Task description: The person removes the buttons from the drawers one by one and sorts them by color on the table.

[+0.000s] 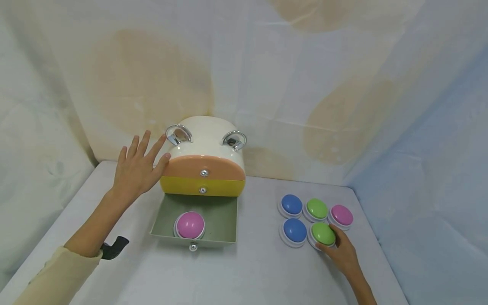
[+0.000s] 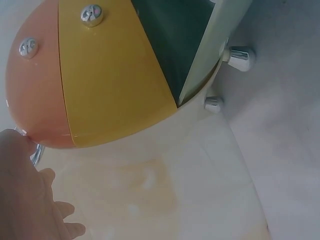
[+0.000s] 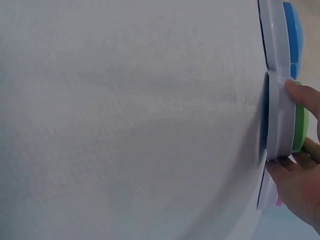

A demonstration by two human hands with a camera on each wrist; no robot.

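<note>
The right hand pinches the near green button, a glossy dome on a white plastic base, its fingers curled round the base rim at about 5 o'clock; the right wrist view shows thumb and fingertips clamping that rim. This button sits at the near middle of a cluster of five at 3 o'clock on the table, which is draped in a matte, faintly wrinkled white cloth. Touching it at 9 o'clock is a blue button; at 12 o'clock lies a second green button, with another blue one and a pink button flanking.

The left hand is flat, fingers straight and spread, resting against the left side of the rounded drawer chest, a smooth cream shell with chrome loops on top. Its orange and yellow drawers are shut; the grey-green bottom drawer is pulled out, holding a pink dome button.

In the left wrist view only part of the hand shows, and the drawer's inside is dark.
</note>
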